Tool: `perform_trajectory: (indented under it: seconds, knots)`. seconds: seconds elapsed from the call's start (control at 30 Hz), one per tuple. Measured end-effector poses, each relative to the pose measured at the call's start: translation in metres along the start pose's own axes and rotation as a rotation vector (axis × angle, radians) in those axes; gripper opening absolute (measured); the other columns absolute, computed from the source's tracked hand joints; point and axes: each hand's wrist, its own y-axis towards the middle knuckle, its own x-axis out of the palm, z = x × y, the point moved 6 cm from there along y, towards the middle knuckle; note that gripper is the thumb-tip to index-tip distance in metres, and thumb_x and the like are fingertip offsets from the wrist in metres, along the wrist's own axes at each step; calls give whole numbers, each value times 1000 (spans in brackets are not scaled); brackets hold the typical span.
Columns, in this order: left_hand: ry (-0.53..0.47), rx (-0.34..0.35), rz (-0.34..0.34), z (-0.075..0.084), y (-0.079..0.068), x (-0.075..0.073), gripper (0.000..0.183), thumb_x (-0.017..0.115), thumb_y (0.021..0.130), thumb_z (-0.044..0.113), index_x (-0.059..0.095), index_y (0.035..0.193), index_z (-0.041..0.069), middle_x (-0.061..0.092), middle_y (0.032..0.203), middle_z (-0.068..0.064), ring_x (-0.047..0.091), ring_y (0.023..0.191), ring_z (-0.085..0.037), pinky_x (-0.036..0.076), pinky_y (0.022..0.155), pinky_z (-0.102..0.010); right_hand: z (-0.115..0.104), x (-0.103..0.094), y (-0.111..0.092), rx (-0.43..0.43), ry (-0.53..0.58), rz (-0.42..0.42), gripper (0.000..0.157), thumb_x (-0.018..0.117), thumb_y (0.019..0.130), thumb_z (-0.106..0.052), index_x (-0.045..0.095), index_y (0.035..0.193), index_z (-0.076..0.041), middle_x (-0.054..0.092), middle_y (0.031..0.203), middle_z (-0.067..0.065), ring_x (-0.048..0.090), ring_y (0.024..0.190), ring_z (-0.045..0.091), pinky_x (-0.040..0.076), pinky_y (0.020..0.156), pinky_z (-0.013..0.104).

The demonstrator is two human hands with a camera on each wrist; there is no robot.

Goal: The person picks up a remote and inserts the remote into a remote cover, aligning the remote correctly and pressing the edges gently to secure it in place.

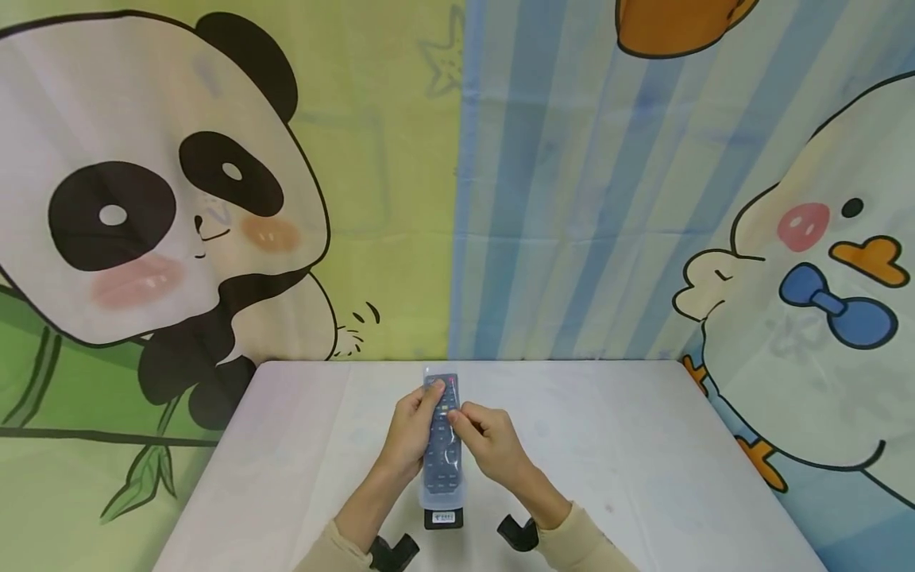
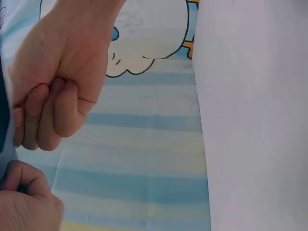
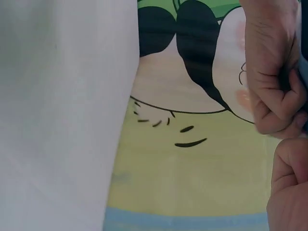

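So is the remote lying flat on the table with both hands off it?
No: in the head view the left hand and right hand both grip the remote, which sits in a clear sleeve.

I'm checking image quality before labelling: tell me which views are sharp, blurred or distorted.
Head view: evenly lit, wide-angle bend, remote small but legible in both hands. Left wrist view: left hand close and soft. Right wrist view: right hand crowds the edge, table washed out.

Left hand (image 1: 409,433) and right hand (image 1: 492,445) side by side, fingers curled inward.
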Motion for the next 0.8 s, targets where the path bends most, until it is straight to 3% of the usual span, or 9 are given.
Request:
perform_trajectory:
  seconds: [0.07,0.17,0.3,0.47,0.63,0.8]
  knots:
    - [40,53,-13,3,0,0,46,55,103,43,63,103,-2,59,77,-7,57,63,-15,49,53,-27,5,0,1,75,68,-27,39,55,97,11,43,67,-11,35,53,-1,31,49,-1,23,39,22]
    - [107,92,-39,3,1,0,46,50,104,45,61,107,0,57,80,-9,54,66,-17,48,55,-29,1,-1,4,123,104,-54,38,55,98,10,44,68,-10,36,54,0,33,50,0,24,40,24]
    - [181,101,-40,1,4,0,46,47,105,47,60,106,2,57,80,-9,54,65,-18,48,55,-30,-11,-4,11,124,30,-54,37,60,95,9,45,66,-9,35,57,-5,31,53,0,24,45,22]
    - [240,154,19,6,6,-4,46,47,105,46,61,101,3,57,76,-9,55,61,-19,47,51,-31,-20,-3,16,107,-2,-31,37,60,94,10,44,67,-9,35,57,-6,30,54,-1,24,46,20]
    - [194,120,61,15,3,-4,47,51,104,45,63,99,-1,56,74,-7,54,59,-17,46,49,-30,-33,2,18,25,-38,2,39,58,93,14,41,67,-8,33,55,-2,28,53,-4,21,44,19]
    - [105,60,33,17,2,-2,49,53,103,45,63,101,-3,58,73,-7,56,59,-16,47,50,-28,-35,5,16,-46,-79,29,41,57,90,19,39,66,-9,33,54,-1,26,54,-6,19,42,17]
